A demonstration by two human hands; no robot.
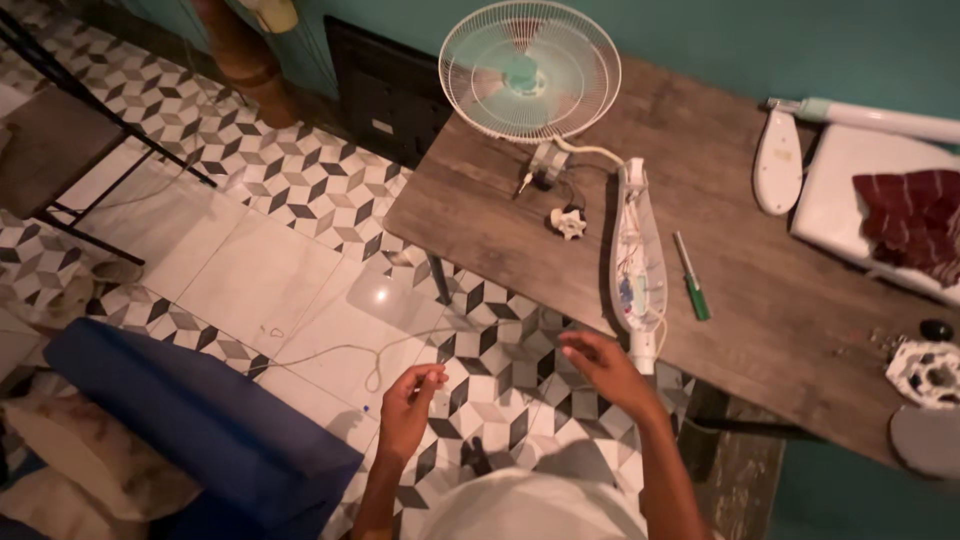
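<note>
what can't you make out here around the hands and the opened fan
- Head view, left hand: what its pinched fingertips hold is too small to tell.
- Right hand: motion-blurred, grip unclear.
- Wiring inside the open fan casing: too small.
- White panel: cut off by the right edge, partly under a dark red cloth.

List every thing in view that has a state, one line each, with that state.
Fan head: lying on the wooden table, grille on, detached from its base.
Fan column housing: opened, wiring exposed.
Green screwdriver: lying loose on the table.
White knob: off, lying by the motor.
Left hand: fingers pinched on a thin white cord.
Right hand: open, holding nothing, near the housing's end.
</note>
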